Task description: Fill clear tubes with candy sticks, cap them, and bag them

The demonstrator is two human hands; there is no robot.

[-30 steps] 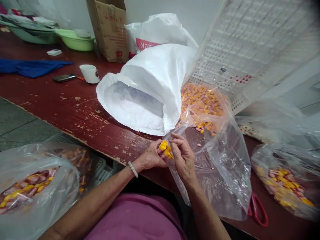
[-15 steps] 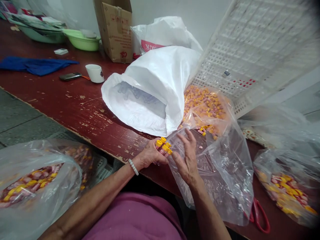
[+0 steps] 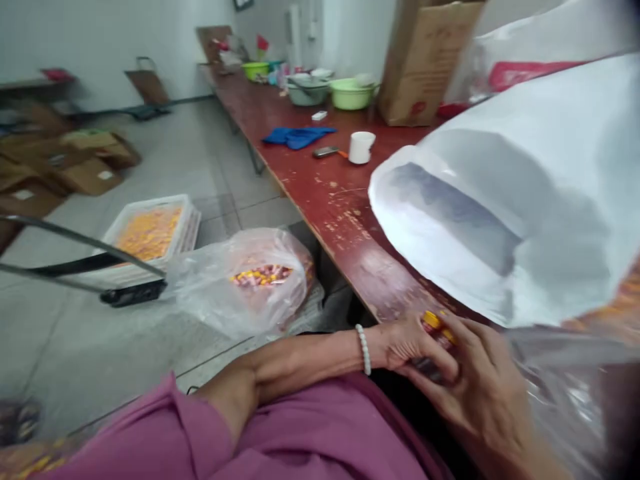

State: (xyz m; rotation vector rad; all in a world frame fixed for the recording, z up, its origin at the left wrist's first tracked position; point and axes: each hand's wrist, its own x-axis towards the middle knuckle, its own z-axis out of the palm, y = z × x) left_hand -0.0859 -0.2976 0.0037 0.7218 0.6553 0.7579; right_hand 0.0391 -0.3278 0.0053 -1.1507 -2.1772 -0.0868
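Two bare hands meet at 4 o'clock from the view's centre, over a bundle of small pinkish-red tubes with round yellow caps (image 3: pixel 434 321). The left hand (image 3: pixel 413 345), pale beads at its wrist, has the tubes gripped in its curled palm. The right hand (image 3: pixel 483 377) bends around the bundle from the other side; blur hides whether it grips or merely steadies. For neat handling, the left should probably squeeze evenly, with the right fingertips nudging the caps level; too much pressure might pop a tube loose. Working above the chipped dark-red wooden table (image 3: pixel 370 273) would seem safer than over its edge. Beyond, the large white sack (image 3: pixel 570 167) gapes at 3 o'clock, so sleeves are best kept off its rim. At 8 o'clock sits a cloudy plastic bag of similar tubes (image 3: pixel 215 293); farther off, at 9, a white plastic crate (image 3: pixel 193 230).
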